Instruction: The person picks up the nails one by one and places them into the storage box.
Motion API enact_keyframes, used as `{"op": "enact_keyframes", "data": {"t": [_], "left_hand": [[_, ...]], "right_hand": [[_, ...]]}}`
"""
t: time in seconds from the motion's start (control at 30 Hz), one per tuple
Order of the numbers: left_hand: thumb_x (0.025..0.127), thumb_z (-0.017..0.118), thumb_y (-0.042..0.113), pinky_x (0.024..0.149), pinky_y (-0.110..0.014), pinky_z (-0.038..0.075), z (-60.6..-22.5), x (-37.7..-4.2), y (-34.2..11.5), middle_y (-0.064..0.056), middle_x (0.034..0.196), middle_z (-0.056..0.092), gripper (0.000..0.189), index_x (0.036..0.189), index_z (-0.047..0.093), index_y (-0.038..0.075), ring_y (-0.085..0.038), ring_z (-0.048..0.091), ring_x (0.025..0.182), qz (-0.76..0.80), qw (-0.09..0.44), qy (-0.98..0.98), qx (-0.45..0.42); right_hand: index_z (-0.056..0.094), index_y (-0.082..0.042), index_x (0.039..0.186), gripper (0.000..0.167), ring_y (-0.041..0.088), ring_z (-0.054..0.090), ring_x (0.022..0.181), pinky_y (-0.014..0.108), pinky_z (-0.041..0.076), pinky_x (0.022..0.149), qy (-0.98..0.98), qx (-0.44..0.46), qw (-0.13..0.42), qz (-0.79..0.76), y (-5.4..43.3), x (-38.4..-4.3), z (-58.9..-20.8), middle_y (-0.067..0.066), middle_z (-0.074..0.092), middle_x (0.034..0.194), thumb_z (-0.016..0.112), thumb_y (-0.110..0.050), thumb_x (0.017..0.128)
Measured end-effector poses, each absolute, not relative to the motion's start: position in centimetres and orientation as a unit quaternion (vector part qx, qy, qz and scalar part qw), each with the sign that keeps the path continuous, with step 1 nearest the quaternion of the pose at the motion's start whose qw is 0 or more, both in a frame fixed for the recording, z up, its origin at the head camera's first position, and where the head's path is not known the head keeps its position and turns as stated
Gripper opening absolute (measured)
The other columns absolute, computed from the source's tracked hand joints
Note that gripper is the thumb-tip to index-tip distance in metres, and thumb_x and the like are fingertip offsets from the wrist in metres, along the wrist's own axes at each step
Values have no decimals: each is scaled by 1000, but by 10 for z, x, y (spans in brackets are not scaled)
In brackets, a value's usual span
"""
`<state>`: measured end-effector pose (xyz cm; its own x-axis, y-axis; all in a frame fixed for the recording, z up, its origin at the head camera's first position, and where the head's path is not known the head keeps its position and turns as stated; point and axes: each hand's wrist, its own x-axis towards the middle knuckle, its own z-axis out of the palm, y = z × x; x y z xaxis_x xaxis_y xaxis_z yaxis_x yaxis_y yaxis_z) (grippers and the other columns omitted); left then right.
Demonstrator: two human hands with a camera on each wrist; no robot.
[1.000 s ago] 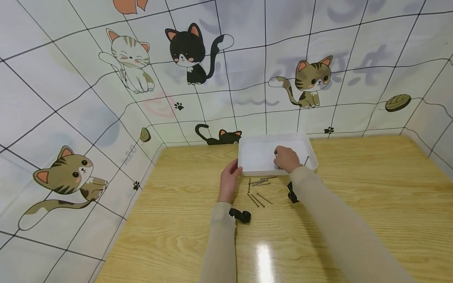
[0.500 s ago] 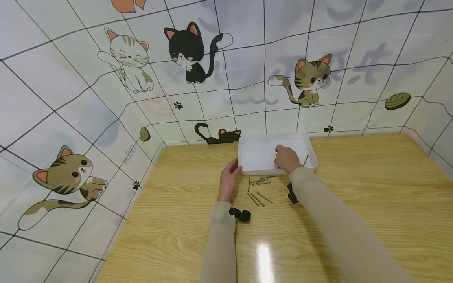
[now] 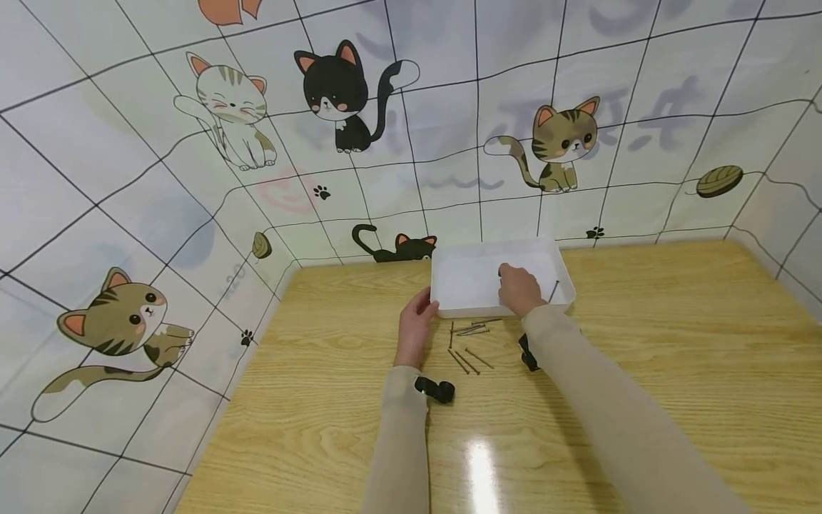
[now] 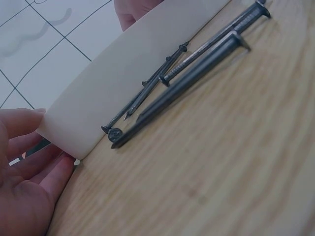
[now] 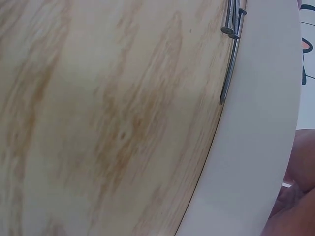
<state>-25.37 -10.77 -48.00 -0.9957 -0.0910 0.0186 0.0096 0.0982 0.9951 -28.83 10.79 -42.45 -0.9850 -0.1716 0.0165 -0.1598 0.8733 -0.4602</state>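
Observation:
A shallow white tray (image 3: 462, 312) stands at the back of the table. My left hand (image 3: 415, 328) grips its front left corner, thumb at the wall and fingers round the corner, as the left wrist view shows. My right hand (image 3: 521, 289) reaches inside the tray with curled fingers; a small dark end, apparently of a nail, shows at the fingertips, the rest hidden. In the right wrist view the tray wall (image 5: 246, 123) covers part of that hand (image 5: 298, 196). Another nail (image 3: 554, 291) leans in the tray's front right corner. Several loose nails (image 3: 472, 360) lie before the tray.
The wooden table (image 3: 308, 400) carries the tray and the nails. Some nails (image 4: 187, 78) lie close along the tray's front wall. Behind and to the left stands a white cloth wall (image 3: 449, 178) with cat drawings. Black wrist cameras (image 3: 435, 390) sit on both sleeves.
Both hands stay nearly where they were, the left at the tray corner and the right inside the tray. The whole head view has shifted slightly.

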Motion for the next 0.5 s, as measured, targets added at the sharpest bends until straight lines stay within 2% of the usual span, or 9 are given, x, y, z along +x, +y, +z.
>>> {"op": "enact_keyframes", "data": {"t": [0.3, 0.5], "left_hand": [[89, 55, 24, 94, -32, 35, -482, -254, -107, 6, 125, 51, 41, 129, 49, 19, -8, 46, 111, -663, 35, -747, 35], [89, 55, 22, 95, -34, 35, -482, -255, -107, 3, 126, 51, 41, 129, 49, 17, -11, 45, 113, -662, 38, -748, 29]], "right_hand": [[49, 8, 115, 28, 24, 56, 59, 37, 47, 55, 968, -82, -7, -238, 110, -288, -431, 20, 62, 88, 44, 0, 89], [48, 8, 117, 32, 22, 53, 55, 35, 44, 49, 961, -83, -17, -263, 113, -287, -433, 20, 62, 84, 45, -2, 87]]}}
